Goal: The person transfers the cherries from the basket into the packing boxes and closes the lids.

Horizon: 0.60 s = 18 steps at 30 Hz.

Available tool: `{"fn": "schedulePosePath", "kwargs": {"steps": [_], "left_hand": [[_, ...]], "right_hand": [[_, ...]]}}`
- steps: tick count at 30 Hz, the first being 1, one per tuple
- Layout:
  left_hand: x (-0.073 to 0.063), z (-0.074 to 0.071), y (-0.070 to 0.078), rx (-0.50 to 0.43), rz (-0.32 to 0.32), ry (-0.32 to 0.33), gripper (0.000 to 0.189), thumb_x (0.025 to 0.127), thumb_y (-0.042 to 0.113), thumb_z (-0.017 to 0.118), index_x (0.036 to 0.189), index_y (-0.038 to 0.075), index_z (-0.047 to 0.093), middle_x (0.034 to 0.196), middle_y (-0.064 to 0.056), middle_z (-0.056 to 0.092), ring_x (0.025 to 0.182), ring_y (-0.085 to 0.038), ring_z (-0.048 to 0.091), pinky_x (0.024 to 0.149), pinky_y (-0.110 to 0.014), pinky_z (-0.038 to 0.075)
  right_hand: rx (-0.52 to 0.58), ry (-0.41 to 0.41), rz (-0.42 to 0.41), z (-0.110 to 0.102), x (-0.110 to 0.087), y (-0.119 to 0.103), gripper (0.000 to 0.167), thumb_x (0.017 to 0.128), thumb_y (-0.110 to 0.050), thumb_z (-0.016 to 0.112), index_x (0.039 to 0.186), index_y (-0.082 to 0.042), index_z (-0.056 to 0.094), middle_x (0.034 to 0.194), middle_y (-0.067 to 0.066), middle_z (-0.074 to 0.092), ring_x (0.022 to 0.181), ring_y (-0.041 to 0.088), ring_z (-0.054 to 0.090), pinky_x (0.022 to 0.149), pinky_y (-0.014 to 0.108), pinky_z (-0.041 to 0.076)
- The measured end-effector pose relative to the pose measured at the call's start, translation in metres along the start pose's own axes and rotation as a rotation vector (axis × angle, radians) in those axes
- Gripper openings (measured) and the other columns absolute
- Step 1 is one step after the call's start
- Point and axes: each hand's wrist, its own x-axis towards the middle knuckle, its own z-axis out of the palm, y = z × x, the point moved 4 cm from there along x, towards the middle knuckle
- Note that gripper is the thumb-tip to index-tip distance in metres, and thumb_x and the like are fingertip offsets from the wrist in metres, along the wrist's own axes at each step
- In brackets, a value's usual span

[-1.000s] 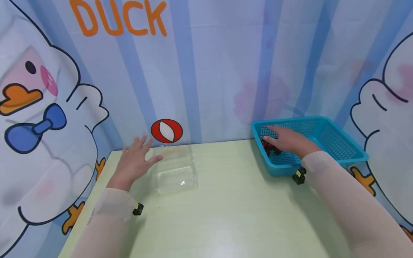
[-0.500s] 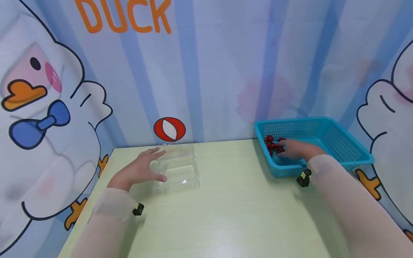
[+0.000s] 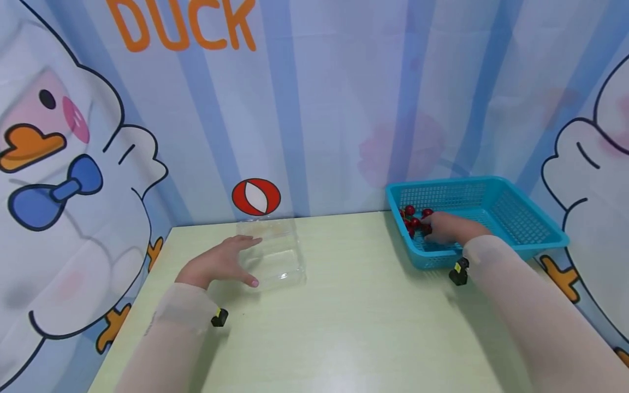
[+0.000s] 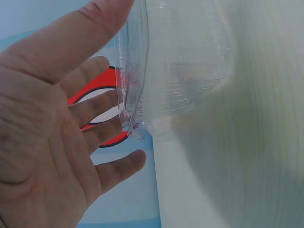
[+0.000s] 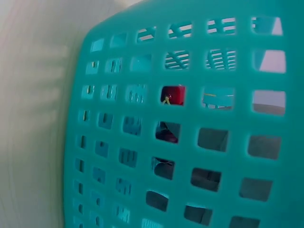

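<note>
Tabletop [image 3: 354, 327] runs under both grips, pale, looks flat. Basket [image 3: 425, 261] sits around the right grip, its near wall between that grip and the wearer; looks like stiff perforated plastic, should be light, rim would be the place to hold it. Clear box [image 3: 280, 256] is just right of the left grip, partly behind its fingers; probably thin, springy and slick, likely to skid or buckle if squeezed, so steady it lightly by the side walls near the corners, where it should be stiffest. Left grip [image 3: 218, 266]: spread wide, thumb well apart from fingers, nothing held; can't tell if it touches the box. Right grip [image 3: 449, 226]: fingers bent down into the basket, tips hidden, so can't tell how far closed or if it has hold of anything. Cherries [image 3: 415, 222] lie in the basket at and just left of the right grip's fingertips. Expect light, smooth, slippery; if real, they bruise. Pinch one softly round its sides. Stem [image 5: 166, 99] is thin, poor load path, probably snaps.
</note>
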Motion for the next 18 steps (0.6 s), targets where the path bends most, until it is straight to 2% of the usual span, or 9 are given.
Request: {"fn": "schedulePosePath", "kwargs": {"steps": [8,13,18], "left_hand": [[0.008,0.005,0.016,0.0,0.03,-0.017,0.115,0.082,0.042,0.104,0.178,0.026,0.041,0.189,-0.011,0.028,0.176,-0.045,0.021,0.135,-0.076,0.031],[0.012,0.008,0.026,0.019,0.076,-0.023,0.114,0.083,0.042,0.103,0.177,0.022,0.043,0.189,-0.012,0.028,0.175,-0.046,0.021,0.135,-0.075,0.032],[0.016,0.011,0.034,0.033,0.094,-0.023,0.111,0.085,0.043,0.102,0.177,0.023,0.044,0.188,-0.011,0.03,0.175,-0.044,0.023,0.134,-0.075,0.035]], "right_hand": [[-0.012,0.019,-0.01,0.0,0.004,-0.003,0.053,0.114,-0.015,0.067,0.157,0.014,0.055,0.155,0.038,0.061,0.137,0.053,0.065,0.11,0.064,0.061],[-0.012,0.023,-0.028,-0.001,0.008,-0.005,0.041,0.113,-0.01,0.067,0.147,0.013,0.066,0.143,0.033,0.071,0.124,0.044,0.072,0.105,0.06,0.065],[-0.02,0.022,-0.033,-0.002,0.012,-0.006,0.036,0.111,-0.006,0.069,0.141,0.013,0.071,0.14,0.033,0.073,0.124,0.046,0.074,0.104,0.058,0.066]]}}
